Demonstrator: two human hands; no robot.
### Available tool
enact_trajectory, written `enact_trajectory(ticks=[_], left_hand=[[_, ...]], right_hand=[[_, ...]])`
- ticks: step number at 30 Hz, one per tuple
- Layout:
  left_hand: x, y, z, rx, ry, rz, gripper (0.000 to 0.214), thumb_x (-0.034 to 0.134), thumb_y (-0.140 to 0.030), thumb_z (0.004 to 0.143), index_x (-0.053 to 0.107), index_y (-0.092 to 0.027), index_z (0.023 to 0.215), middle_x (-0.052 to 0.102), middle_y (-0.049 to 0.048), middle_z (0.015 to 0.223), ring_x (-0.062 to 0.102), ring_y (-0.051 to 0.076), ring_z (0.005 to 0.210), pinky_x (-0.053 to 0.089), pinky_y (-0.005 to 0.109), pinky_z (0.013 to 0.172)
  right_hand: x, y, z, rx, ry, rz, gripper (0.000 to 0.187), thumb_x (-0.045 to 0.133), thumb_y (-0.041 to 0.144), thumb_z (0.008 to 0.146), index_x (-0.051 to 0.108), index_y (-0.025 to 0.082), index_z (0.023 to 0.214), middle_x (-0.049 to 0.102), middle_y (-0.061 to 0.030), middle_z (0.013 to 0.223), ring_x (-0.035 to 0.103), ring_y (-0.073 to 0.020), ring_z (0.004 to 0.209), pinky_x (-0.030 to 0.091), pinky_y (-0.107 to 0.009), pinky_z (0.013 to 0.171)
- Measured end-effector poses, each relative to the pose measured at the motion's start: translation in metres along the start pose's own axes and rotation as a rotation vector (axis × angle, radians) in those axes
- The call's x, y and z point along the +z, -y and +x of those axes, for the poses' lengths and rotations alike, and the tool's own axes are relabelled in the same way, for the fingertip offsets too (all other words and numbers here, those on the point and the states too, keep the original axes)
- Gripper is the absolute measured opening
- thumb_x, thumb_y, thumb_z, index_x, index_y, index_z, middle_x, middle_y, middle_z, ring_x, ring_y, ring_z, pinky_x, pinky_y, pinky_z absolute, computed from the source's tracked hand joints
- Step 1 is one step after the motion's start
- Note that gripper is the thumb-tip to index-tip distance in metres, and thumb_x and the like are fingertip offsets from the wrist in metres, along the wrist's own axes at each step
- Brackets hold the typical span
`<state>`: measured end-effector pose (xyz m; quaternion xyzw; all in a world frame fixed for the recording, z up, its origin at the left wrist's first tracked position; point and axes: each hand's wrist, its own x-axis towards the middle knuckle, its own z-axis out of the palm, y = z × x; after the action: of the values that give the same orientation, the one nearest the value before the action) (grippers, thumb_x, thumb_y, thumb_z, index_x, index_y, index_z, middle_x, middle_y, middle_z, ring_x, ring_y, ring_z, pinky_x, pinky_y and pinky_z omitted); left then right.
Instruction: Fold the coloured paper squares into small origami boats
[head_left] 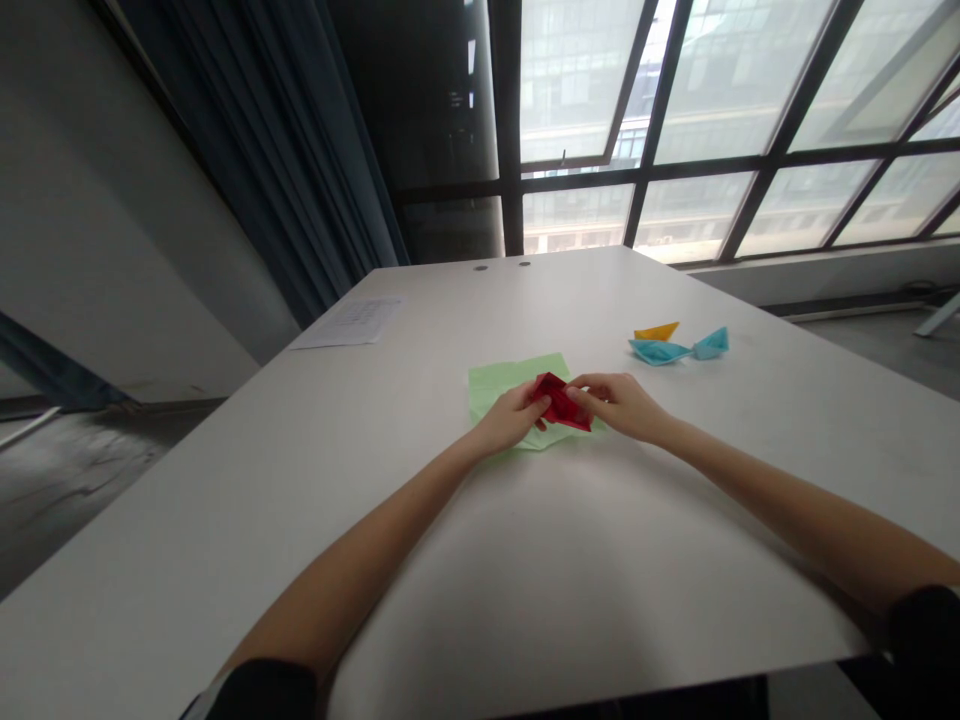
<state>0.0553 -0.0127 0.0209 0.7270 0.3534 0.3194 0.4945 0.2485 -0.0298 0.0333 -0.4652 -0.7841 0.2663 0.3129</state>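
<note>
Both hands hold a small folded red paper (pixel 556 398) over the middle of the table. My left hand (pixel 514 415) grips its left end, thumb on top. At the right side, my right hand (pixel 616 402) pinches the paper between thumb and fingers. The red piece looks partly opened, with a dark hollow in its middle. Beneath it lies a creased light green sheet of paper (pixel 495 382), flat on the table and partly covered by my hands.
On the white table (pixel 420 560), to the right, sit a folded yellow paper boat (pixel 656 331) and light blue folded paper pieces (pixel 660 352). A printed sheet (pixel 356 321) lies near the far left edge. Windows and a dark blue curtain (pixel 277 130) stand behind.
</note>
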Motion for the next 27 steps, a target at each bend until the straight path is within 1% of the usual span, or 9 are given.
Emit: enact_trajectory(ticks=[3, 5, 10, 12, 14, 18, 22, 25, 27], left_hand=[[0.001, 0.001, -0.001, 0.022, -0.003, 0.039, 0.020, 0.045, -0.028, 0.082, 0.056, -0.014, 0.091, 0.061, 0.0045, 0.079, 0.055, 0.011, 0.064, 0.046, 0.023, 0.056], [0.002, 0.002, -0.001, 0.020, -0.021, 0.070, 0.017, 0.043, -0.026, 0.082, 0.055, -0.015, 0.087, 0.060, 0.0036, 0.078, 0.055, 0.011, 0.064, 0.046, 0.023, 0.057], [0.003, 0.005, -0.001, -0.048, -0.114, 0.150, 0.012, 0.042, -0.015, 0.075, 0.051, -0.017, 0.082, 0.058, 0.0000, 0.068, 0.054, 0.011, 0.057, 0.044, 0.023, 0.055], [0.003, 0.006, -0.002, -0.073, -0.129, 0.147, 0.016, 0.042, -0.013, 0.073, 0.050, -0.018, 0.085, 0.058, -0.0008, 0.067, 0.054, 0.011, 0.057, 0.043, 0.022, 0.052], [0.002, 0.008, -0.003, -0.089, -0.110, 0.153, 0.017, 0.042, -0.013, 0.072, 0.050, -0.018, 0.087, 0.058, -0.0012, 0.065, 0.054, 0.011, 0.056, 0.042, 0.022, 0.051], [-0.001, 0.016, -0.003, -0.110, -0.083, 0.188, 0.017, 0.044, -0.013, 0.069, 0.050, -0.018, 0.084, 0.057, -0.0012, 0.064, 0.053, 0.011, 0.052, 0.040, 0.021, 0.048], [-0.004, 0.021, -0.001, -0.116, -0.076, 0.040, 0.026, 0.045, -0.012, 0.067, 0.050, -0.017, 0.092, 0.056, -0.0022, 0.066, 0.051, 0.009, 0.051, 0.039, 0.021, 0.049], [-0.006, 0.017, -0.001, -0.067, -0.045, -0.130, 0.037, 0.050, -0.012, 0.063, 0.051, -0.017, 0.099, 0.057, -0.0016, 0.071, 0.051, 0.009, 0.058, 0.039, 0.020, 0.053], [-0.008, 0.012, -0.003, -0.048, -0.002, -0.224, 0.042, 0.055, -0.011, 0.059, 0.053, -0.016, 0.101, 0.059, -0.0001, 0.076, 0.053, 0.011, 0.066, 0.040, 0.021, 0.058]], right_hand=[[0.000, -0.001, 0.000, 0.014, 0.045, 0.065, 0.032, 0.047, 0.044, 0.082, 0.064, 0.017, 0.083, 0.067, -0.0017, 0.063, 0.061, -0.0133, 0.055, 0.047, -0.023, 0.055], [0.000, 0.000, 0.001, 0.017, 0.045, 0.069, 0.030, 0.048, 0.043, 0.081, 0.063, 0.017, 0.080, 0.066, -0.0014, 0.063, 0.059, -0.0121, 0.052, 0.047, -0.022, 0.053], [0.001, 0.004, 0.000, 0.002, 0.041, 0.110, 0.031, 0.048, 0.044, 0.081, 0.063, 0.016, 0.082, 0.063, -0.0014, 0.059, 0.056, -0.0113, 0.051, 0.046, -0.022, 0.051], [0.001, 0.004, 0.000, -0.006, 0.027, 0.131, 0.030, 0.048, 0.043, 0.082, 0.062, 0.016, 0.082, 0.062, -0.0013, 0.059, 0.056, -0.0113, 0.051, 0.046, -0.023, 0.052], [0.001, 0.004, 0.000, -0.013, -0.006, 0.158, 0.028, 0.048, 0.041, 0.082, 0.060, 0.016, 0.080, 0.062, -0.0010, 0.058, 0.055, -0.0108, 0.051, 0.046, -0.023, 0.052], [-0.002, 0.004, 0.001, -0.047, -0.075, 0.269, 0.023, 0.049, 0.036, 0.083, 0.054, 0.016, 0.073, 0.060, -0.0001, 0.057, 0.053, -0.0096, 0.049, 0.044, -0.023, 0.051], [-0.008, 0.003, 0.004, -0.070, -0.138, 0.375, 0.020, 0.049, 0.031, 0.082, 0.052, 0.017, 0.068, 0.059, 0.0008, 0.055, 0.051, -0.0083, 0.046, 0.041, -0.022, 0.049], [-0.009, -0.002, 0.007, -0.044, -0.208, 0.439, 0.019, 0.049, 0.029, 0.082, 0.050, 0.017, 0.067, 0.060, 0.0007, 0.055, 0.052, -0.0083, 0.045, 0.039, -0.022, 0.047], [-0.008, -0.006, 0.008, -0.011, -0.220, 0.495, 0.019, 0.049, 0.030, 0.082, 0.049, 0.017, 0.067, 0.061, 0.0005, 0.057, 0.053, -0.0091, 0.045, 0.038, -0.022, 0.046]])
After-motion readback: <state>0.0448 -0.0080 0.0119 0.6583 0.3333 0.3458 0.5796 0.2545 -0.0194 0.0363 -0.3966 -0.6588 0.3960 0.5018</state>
